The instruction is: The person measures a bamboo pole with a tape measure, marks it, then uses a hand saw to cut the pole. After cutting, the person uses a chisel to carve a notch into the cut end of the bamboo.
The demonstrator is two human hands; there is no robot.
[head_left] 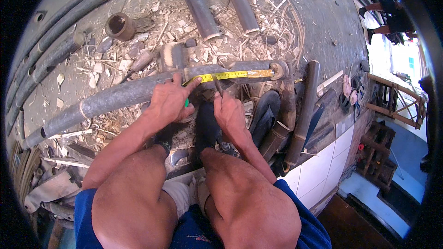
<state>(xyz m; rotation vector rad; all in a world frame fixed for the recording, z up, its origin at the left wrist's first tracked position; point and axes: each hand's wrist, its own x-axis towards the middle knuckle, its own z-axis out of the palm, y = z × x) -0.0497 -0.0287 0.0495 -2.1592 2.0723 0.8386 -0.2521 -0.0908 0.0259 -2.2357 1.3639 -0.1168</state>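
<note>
Head view: the yellow tape [235, 74] is laid along the right-hand part of the bamboo pole [120, 94], pressed there by the half-spread left hand [170, 100]; any grip beneath cannot be told. At the pole's near side, a thin dark tool [218, 85] is pinched in the closed right hand [229, 110]. The pole is judged stiff and liable to roll, best steadied from above; the tape, light and springy, best pinned flat.

A workshop; chips [182, 23] and cut bamboo poles [196, 3] litter the floor [318, 30].

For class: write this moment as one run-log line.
left hand: touching yellow tape measure | right hand: gripping thin dark tool | tape: lying along long grey pole | floor: scattered pale chips
</note>
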